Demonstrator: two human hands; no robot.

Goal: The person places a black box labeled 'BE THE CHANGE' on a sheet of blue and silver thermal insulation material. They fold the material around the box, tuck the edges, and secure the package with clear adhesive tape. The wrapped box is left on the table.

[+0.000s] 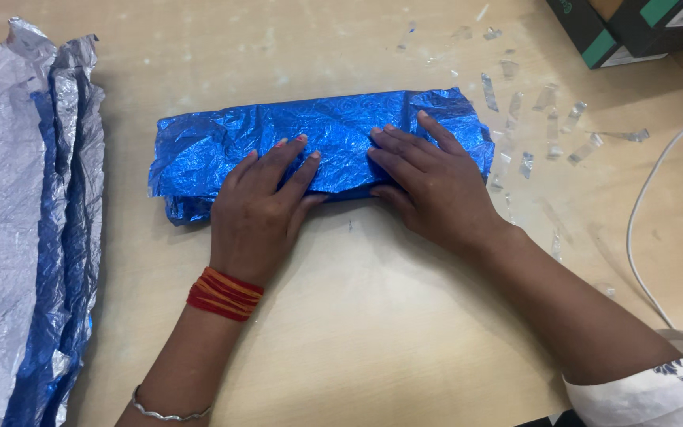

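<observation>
A long parcel wrapped in shiny blue foil paper (223, 138) lies across the light wooden table (373, 332). My left hand (266, 202) rests flat on its near middle, fingers spread, pressing the paper down. My right hand (432, 182) lies flat on the parcel's right half, fingers pointing left and held together, thumb tucked under the near edge. Neither hand grips anything. A red thread band and a thin metal bangle are on my left wrist.
Crumpled silver and blue foil sheets (25, 229) lie along the left edge. Several clear tape strips (551, 122) are stuck to the table at the upper right. A dark box with green trim (634, 28) stands at the far right corner. A white cable (646, 198) curves down the right side.
</observation>
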